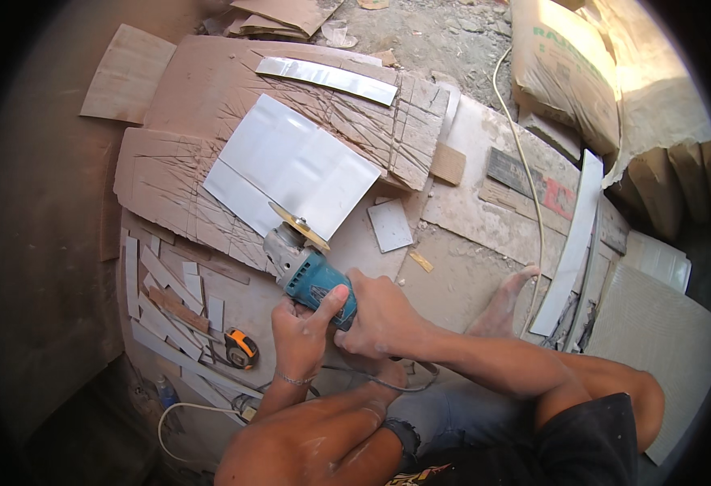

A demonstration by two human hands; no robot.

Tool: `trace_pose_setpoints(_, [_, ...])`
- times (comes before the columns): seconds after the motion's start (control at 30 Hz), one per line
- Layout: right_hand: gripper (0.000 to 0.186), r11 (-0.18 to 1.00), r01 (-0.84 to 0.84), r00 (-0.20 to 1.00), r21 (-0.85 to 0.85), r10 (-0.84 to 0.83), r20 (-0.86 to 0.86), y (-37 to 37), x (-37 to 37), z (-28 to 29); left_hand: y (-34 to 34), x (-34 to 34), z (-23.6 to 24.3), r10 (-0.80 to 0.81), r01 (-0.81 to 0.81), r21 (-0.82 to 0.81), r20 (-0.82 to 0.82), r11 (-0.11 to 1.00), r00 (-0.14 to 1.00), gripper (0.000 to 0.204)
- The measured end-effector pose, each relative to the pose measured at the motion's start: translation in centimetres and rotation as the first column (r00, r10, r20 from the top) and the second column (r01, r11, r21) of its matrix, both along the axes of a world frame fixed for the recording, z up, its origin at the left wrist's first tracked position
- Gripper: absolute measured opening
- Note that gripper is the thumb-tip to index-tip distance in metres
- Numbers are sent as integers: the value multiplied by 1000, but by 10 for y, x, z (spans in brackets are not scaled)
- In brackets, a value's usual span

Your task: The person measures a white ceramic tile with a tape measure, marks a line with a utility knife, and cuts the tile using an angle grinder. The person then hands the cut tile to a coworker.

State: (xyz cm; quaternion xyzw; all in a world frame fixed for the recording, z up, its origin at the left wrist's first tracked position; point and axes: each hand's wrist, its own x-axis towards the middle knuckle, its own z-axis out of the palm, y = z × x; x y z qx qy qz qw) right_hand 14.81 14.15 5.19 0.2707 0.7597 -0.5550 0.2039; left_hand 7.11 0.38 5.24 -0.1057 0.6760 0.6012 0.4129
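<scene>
My left hand [303,332] and my right hand [376,312] both grip a blue angle grinder [311,283] with a yellowish disc [305,227] tilted at its head. The disc sits over the lower part of a white tile [295,166] that has a line across it. Beneath the tile lie scored boards [165,166] marked with many cuts. A narrow white strip [327,78] rests above the tile, and a small white piece [390,225] lies to its right.
Offcut strips [169,292], a tape measure [240,347] and cords lie at the left. My bare foot [501,300] rests right of centre. At the right are a long white strip [566,243], stacked sheets [659,356] and a large sack [566,81]. Rubble [428,36] lies at the back.
</scene>
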Motion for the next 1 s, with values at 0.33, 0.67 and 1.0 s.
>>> trace_pose_setpoints(0.33, [47,944,235,958,233,-185,-217,47,-30,28,-30,-42,-37,-379,151,-359,-738,921,559,66])
trace_pose_setpoints(0.67, [38,905,368,923,214,-328,-200,87,-29,42,-10,-72,-73,-532,73,-527,-843,846,79,69])
trace_pose_setpoints(1.0, [38,919,350,932,182,-322,-164,75,-26,29,-35,-106,-77,-476,45,-489,-863,871,-170,49])
